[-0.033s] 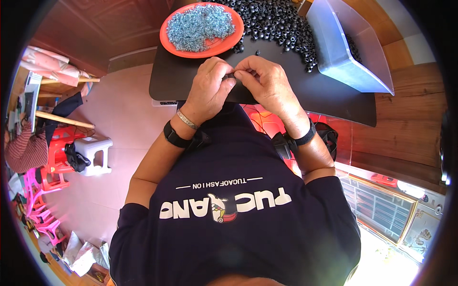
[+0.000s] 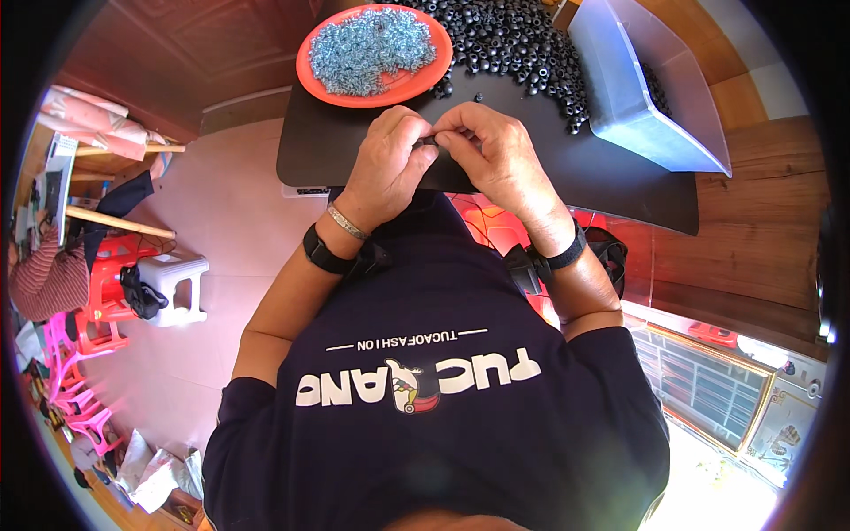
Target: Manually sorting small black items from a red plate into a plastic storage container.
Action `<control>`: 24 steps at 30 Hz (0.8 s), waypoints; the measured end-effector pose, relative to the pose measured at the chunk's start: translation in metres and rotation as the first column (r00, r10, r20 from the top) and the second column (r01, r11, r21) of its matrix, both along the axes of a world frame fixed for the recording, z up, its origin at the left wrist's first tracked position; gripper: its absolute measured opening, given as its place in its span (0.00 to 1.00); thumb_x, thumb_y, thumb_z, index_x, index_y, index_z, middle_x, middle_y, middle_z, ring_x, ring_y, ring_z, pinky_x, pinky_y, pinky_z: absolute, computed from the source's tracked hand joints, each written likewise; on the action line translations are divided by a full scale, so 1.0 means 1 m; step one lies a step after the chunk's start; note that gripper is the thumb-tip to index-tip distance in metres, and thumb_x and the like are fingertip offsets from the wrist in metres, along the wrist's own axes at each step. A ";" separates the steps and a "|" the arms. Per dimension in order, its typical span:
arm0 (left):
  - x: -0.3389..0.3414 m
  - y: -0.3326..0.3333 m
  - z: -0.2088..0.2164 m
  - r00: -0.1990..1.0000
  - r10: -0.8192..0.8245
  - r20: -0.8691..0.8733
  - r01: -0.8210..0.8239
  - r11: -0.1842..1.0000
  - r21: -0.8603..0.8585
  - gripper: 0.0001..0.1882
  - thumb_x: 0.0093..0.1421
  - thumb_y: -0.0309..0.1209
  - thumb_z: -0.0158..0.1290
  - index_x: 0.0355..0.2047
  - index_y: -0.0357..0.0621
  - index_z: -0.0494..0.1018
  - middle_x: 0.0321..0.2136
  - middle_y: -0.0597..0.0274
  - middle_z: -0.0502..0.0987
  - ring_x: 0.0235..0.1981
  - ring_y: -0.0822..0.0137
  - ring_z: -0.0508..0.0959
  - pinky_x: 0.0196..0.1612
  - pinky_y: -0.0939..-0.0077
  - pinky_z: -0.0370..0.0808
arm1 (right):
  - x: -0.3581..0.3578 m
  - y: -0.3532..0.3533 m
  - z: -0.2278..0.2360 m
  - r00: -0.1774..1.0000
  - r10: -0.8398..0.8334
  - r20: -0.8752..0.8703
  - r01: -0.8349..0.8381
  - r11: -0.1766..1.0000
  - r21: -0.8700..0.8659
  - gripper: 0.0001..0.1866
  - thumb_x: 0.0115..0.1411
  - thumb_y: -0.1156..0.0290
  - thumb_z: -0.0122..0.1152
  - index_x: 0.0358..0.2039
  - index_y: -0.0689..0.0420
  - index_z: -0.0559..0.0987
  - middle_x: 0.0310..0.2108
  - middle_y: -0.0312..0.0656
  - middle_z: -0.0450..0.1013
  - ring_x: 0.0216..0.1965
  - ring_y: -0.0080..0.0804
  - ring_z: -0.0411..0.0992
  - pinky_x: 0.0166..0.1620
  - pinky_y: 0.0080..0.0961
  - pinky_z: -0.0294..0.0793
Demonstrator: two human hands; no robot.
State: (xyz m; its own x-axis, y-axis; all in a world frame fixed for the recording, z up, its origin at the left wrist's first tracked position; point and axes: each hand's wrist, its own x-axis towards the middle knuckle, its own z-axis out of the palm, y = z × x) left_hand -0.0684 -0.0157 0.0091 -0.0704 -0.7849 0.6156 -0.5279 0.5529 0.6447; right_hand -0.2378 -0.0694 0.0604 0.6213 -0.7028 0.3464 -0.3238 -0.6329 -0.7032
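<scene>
Over the near part of the dark tabletop (image 2: pixel 323 146), my two hands meet at the fingertips. My left hand (image 2: pixel 390 164) is closed in a pinch around a small black piece (image 2: pixel 428 141), of which only a bit shows between the fingers. Thumb and forefinger of my right hand (image 2: pixel 496 155) press together right beside it; what they pinch is too small to make out. Just beyond my left hand stands an orange-red oval plate (image 2: pixel 305 66) heaped with small shiny silver metal pieces (image 2: pixel 367 49). Many small rounded black parts (image 2: pixel 522 53) lie loose beyond my right hand.
A translucent plastic bin (image 2: pixel 615 97) lies on its side at the table's right, black parts inside. Wooden panelling (image 2: pixel 761 203) runs along the right. On the left are a white stool (image 2: pixel 181 283), red stools (image 2: pixel 111 265) and a person in a striped sleeve (image 2: pixel 53 279).
</scene>
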 end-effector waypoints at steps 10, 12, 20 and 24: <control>-0.002 0.002 0.000 0.995 -0.003 -0.098 0.004 1.000 0.010 0.10 0.52 0.22 0.53 0.35 0.37 0.68 0.31 0.53 0.71 0.34 0.52 0.71 0.40 0.63 0.68 | -0.002 0.001 0.005 0.999 -0.037 -0.001 0.037 0.979 0.201 0.05 0.57 0.74 0.63 0.33 0.61 0.79 0.23 0.35 0.74 0.25 0.16 0.69 0.30 0.19 0.70; -0.002 0.003 0.001 1.000 0.023 0.007 -0.023 0.997 -0.070 0.08 0.56 0.24 0.52 0.36 0.35 0.69 0.33 0.52 0.71 0.34 0.56 0.72 0.40 0.69 0.70 | -0.004 0.002 0.007 0.995 -0.045 -0.088 0.065 0.966 0.250 0.06 0.57 0.72 0.63 0.32 0.62 0.79 0.21 0.34 0.73 0.24 0.15 0.68 0.29 0.18 0.69; -0.004 -0.001 0.002 0.999 0.024 0.022 -0.025 0.999 0.033 0.06 0.56 0.23 0.51 0.34 0.35 0.68 0.30 0.54 0.70 0.32 0.56 0.71 0.38 0.67 0.69 | -0.003 -0.002 0.001 0.999 -0.035 -0.016 0.036 0.992 0.117 0.06 0.57 0.72 0.60 0.31 0.62 0.78 0.21 0.36 0.74 0.22 0.17 0.68 0.27 0.18 0.69; -0.004 -0.002 0.001 0.998 0.022 0.061 -0.023 0.999 0.024 0.06 0.56 0.24 0.51 0.34 0.36 0.68 0.27 0.54 0.68 0.30 0.56 0.70 0.36 0.67 0.68 | -0.005 -0.001 0.004 0.998 -0.009 -0.069 0.018 0.991 0.131 0.05 0.58 0.74 0.60 0.32 0.63 0.78 0.23 0.37 0.74 0.25 0.17 0.69 0.30 0.17 0.70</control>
State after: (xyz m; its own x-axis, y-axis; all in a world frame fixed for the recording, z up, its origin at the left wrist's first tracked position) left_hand -0.0724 -0.0173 0.0099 -0.0896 -0.8019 0.5907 -0.5787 0.5246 0.6244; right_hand -0.2426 -0.0705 0.0642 0.6300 -0.7482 0.2081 -0.3816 -0.5316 -0.7562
